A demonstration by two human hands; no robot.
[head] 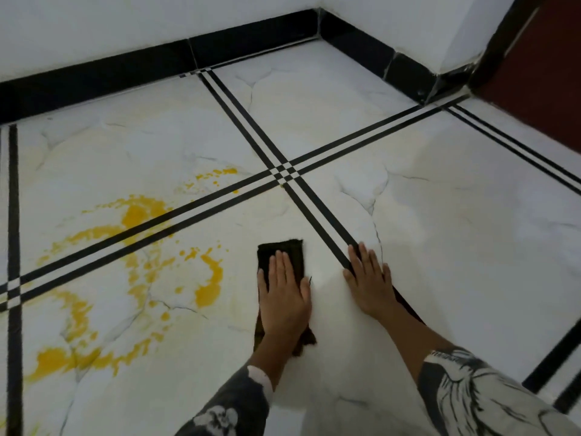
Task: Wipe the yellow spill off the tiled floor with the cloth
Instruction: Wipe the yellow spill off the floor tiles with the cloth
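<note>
Single head-worn wide-angle view, pitched forward and steeply down onto white marble-look tiled floor with black double stripes. Close range: bare left hand and right hand low in centre, patterned grey sleeves entering from bottom edge. Facing room corner at top: glossy black skirting band under white wall, dark red-brown door panel upper right. Splashed yellow liquid spill at frame left.

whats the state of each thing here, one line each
cloth: flat on the floor, apart from the yellow, under the left hand
yellow spill: unwiped, spread over several tiles left of the cloth
left hand: flat, fingers straight, pressing the cloth
right hand: flat on the floor, holding nothing
tiled floor: no yellow right of the cloth
</note>
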